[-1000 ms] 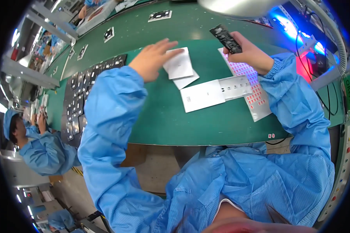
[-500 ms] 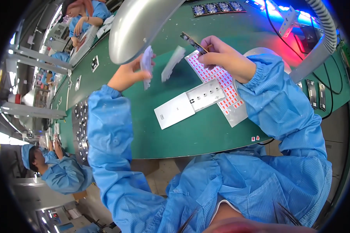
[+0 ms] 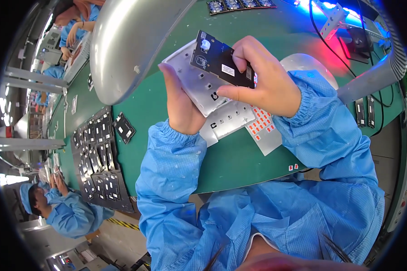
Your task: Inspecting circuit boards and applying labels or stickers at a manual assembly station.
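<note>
My left hand (image 3: 183, 105) is closed on a tilted white plastic housing (image 3: 178, 63), its inner side with small square holes facing up. Between finger and thumb, my right hand (image 3: 271, 83) grips a black circuit board (image 3: 219, 58) with white labels and a white part near one corner. The board overlaps the housing's far right part; whether the two touch I cannot tell. Under my hands, a second white housing (image 3: 228, 119) lies on the green table, partly hidden. Beside it is a sheet of red arrow stickers (image 3: 263, 125), mostly covered by my right hand and the housings.
A silver lamp head (image 3: 122, 45) hangs at the upper left. Several black boards (image 3: 95, 158) lie on a dark mat, with one loose board (image 3: 123, 128) beside it. More boards (image 3: 239, 5) lie at the back. Cables (image 3: 386, 104) run at right. Two co-workers (image 3: 72, 207) sit at left.
My hands have come together. The white housing in my left hand now shows its inner side, and the board in my right hand has turned from edge-on to its flat face. The view has shifted.
</note>
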Motion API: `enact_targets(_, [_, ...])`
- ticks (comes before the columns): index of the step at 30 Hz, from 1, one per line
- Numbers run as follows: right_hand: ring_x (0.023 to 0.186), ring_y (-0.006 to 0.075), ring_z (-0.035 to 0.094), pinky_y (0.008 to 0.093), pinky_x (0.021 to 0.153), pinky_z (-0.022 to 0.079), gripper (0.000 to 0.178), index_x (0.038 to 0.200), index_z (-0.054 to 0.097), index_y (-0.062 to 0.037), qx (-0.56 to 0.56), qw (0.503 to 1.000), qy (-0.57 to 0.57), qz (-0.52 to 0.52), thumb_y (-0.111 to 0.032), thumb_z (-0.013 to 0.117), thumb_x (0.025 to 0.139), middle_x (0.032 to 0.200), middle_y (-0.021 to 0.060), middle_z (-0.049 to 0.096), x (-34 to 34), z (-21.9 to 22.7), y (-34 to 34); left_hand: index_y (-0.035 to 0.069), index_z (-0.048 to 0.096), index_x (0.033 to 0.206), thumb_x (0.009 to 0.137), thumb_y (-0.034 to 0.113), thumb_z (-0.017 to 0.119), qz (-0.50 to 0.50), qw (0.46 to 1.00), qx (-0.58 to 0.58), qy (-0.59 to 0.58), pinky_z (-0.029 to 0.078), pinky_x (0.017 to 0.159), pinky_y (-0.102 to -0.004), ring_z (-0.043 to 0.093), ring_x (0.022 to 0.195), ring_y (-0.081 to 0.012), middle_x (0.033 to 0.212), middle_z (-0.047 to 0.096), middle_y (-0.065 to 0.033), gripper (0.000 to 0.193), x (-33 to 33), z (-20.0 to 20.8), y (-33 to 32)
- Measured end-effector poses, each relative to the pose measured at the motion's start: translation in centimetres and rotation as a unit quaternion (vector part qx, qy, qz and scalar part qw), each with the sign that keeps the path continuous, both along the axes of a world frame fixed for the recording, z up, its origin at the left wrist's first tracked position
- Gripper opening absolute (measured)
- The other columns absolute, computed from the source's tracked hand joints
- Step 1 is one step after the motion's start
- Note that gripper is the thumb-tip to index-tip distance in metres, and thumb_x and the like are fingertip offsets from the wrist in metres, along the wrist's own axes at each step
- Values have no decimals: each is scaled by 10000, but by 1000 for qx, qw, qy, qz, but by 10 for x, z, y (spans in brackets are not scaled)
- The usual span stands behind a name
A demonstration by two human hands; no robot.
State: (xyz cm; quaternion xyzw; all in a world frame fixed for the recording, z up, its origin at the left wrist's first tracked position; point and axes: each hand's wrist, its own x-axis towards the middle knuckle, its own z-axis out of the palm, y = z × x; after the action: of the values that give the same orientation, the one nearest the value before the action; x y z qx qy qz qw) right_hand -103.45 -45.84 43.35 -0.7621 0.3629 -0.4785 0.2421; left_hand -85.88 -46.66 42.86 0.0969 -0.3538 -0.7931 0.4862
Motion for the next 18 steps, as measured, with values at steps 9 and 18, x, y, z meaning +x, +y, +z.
enact_targets(9, [704,232,405,306,622,385,515,834,397,-29,52,994,89,46,-347,762,660,854,110,379,6,3,13,15,387,1260,865,420,502,221,959,-63,-165,404,930,-389,482,1087,-247,1197,475,-129,578,-22,-1,34])
enact_targets(18, [991,360,485,407,843,400,649,1128,448,-47,-157,974,164,17,-330,746,626,1201,191,394,-3,8,8,-30,422,1191,687,32,449,108,987,65,-101,496,820,-406,583,916,-302,1046,543,-182,508,4,20,23])
